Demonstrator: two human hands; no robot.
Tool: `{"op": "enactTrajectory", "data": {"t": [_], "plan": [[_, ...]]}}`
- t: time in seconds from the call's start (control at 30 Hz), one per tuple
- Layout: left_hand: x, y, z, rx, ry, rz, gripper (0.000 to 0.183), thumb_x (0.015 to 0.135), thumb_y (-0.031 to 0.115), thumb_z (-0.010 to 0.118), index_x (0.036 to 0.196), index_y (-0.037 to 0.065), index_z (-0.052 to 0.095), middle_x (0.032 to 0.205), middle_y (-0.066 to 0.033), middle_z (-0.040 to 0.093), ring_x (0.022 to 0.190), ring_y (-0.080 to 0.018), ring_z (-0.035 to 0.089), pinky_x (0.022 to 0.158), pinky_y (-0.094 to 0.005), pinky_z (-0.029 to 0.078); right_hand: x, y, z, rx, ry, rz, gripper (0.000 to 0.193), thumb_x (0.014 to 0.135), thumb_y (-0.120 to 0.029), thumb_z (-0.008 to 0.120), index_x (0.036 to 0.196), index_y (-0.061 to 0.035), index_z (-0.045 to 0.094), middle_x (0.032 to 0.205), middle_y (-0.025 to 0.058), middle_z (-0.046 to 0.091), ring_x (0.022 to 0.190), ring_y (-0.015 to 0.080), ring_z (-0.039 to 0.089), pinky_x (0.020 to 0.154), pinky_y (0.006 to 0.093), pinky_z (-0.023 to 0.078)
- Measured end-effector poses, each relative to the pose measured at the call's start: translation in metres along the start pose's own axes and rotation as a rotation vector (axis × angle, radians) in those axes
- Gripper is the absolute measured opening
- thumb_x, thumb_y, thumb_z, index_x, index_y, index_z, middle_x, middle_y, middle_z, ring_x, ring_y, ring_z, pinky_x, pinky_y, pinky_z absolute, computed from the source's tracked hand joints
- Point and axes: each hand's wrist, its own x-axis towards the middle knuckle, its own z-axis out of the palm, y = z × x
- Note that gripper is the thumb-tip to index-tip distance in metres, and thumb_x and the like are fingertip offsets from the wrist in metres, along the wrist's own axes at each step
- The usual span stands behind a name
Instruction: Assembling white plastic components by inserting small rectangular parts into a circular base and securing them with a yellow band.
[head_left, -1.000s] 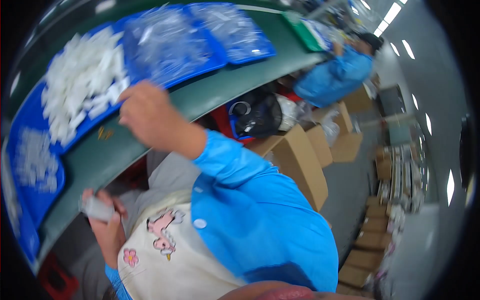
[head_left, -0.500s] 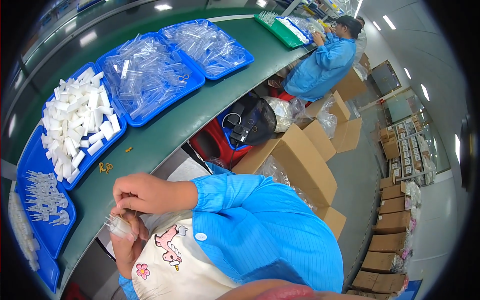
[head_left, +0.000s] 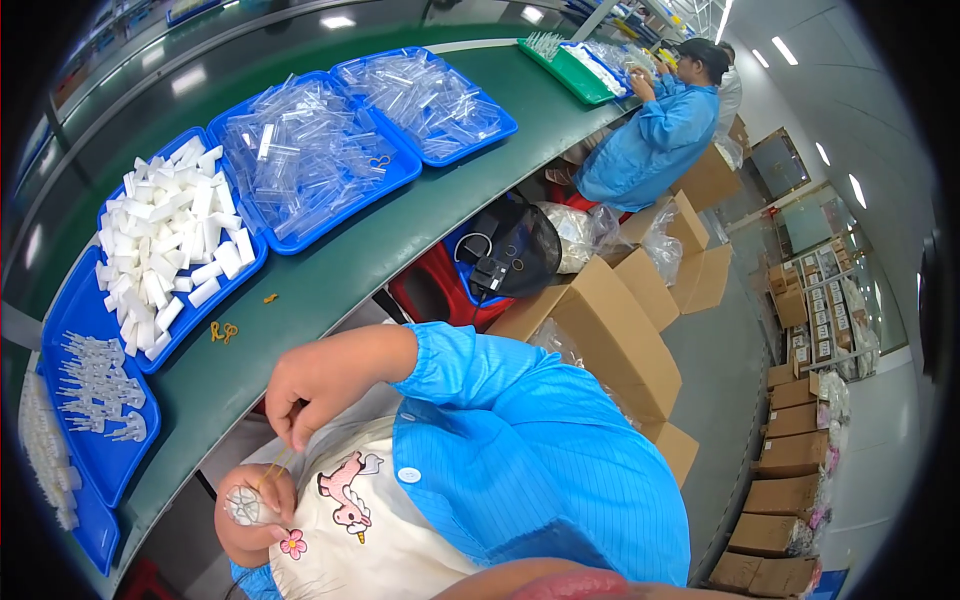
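Low in front of my chest, my left hand (head_left: 262, 500) is closed around a bundle of white plastic parts (head_left: 244, 506). The bundle's round end faces outward and shows a star-like pattern. Above it, my right hand (head_left: 325, 383) points down with thumb and forefinger pinched together. From that pinch a thin yellowish rubber band (head_left: 277, 463) stretches down to my left hand. Two small clusters of similar rubber bands lie on the green table: one band pile (head_left: 224, 332) near the white-block tray, and a smaller piece (head_left: 270, 298) farther right.
Along the table stand blue trays: pronged white parts (head_left: 105, 390), white blocks (head_left: 165, 250), and clear plastic pieces in two trays (head_left: 305, 155) (head_left: 430, 105). A red stool (head_left: 425, 290) and open cardboard boxes (head_left: 620, 335) are at the right. A co-worker (head_left: 650, 140) in blue sits farther along.
My right hand has pulled up and right, away from the left, drawing the band out. My left hand has lowered and turned the bundle so its end shows.
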Motion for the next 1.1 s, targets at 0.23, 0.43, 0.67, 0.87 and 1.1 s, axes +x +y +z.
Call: {"op": "enactTrajectory", "data": {"t": [0.23,0.43,0.67,0.87,1.1], "plan": [[0.013,0.008,0.018,0.194,0.123,-0.288,0.035,0.058,0.005,0.078,0.085,0.004,0.056,0.074,-0.0123,0.063,0.071,-0.0178,0.057,0.066,-0.0283,0.044,0.013,0.02,0.008,1.155,0.346,-0.203,0.026,0.098,-0.023,0.055,0.08,-0.0039,0.056,0.063,0.0048,0.053,0.064,0.0191,0.06,0.064,0.035,0.052],[0.025,0.011,0.007,1.052,0.088,-0.467,0.038,0.074,0.016,0.075,0.104,-0.001,0.06,0.101,-0.0111,0.065,0.094,-0.0227,0.062,0.084,-0.0371,0.049,0.046,0.0,0.011,0.549,0.295,0.095,0.028,0.101,-0.023,0.046,0.086,-0.0027,0.058,0.088,0.0164,0.067,0.047,0.0116,0.054,0.049,0.0261,0.047],[-0.006,0.003,-0.029,0.266,0.241,-0.279,0.053,0.068,0.014,0.081,0.115,0.002,0.059,0.103,-0.0051,0.063,0.087,-0.0163,0.062,0.081,-0.0325,0.052,0.038,-0.064,0.017,-0.589,-0.535,-0.091,0.015,0.079,-0.009,0.06,0.092,-0.006,0.067,0.09,0.0149,0.066,0.079,0.0348,0.063,0.069,0.0442,0.05],[-0.016,0.003,-0.01,0.915,0.22,-0.214,0.04,0.077,0.02,0.076,0.109,0.001,0.06,0.095,-0.0063,0.065,0.084,-0.0147,0.061,0.074,-0.0292,0.049,0.038,-0.058,0.016,-0.39,-0.299,-0.228,0.021,0.072,0.0,0.059,0.091,-0.0042,0.067,0.098,0.0099,0.067,0.086,0.0328,0.064,0.073,0.04,0.051],[-0.025,-0.004,-0.014,-0.007,0.336,0.23,0.039,0.079,0.015,0.076,0.108,0.01,0.05,0.083,-0.0041,0.059,0.077,-0.0137,0.058,0.065,-0.0294,0.048,0.045,-0.016,0.006,-0.193,-0.359,-0.134,0.014,0.078,0.0,0.057,0.086,-0.0066,0.066,0.102,0.0038,0.069,0.069,0.0253,0.064,0.055,0.0356,0.05]]}}
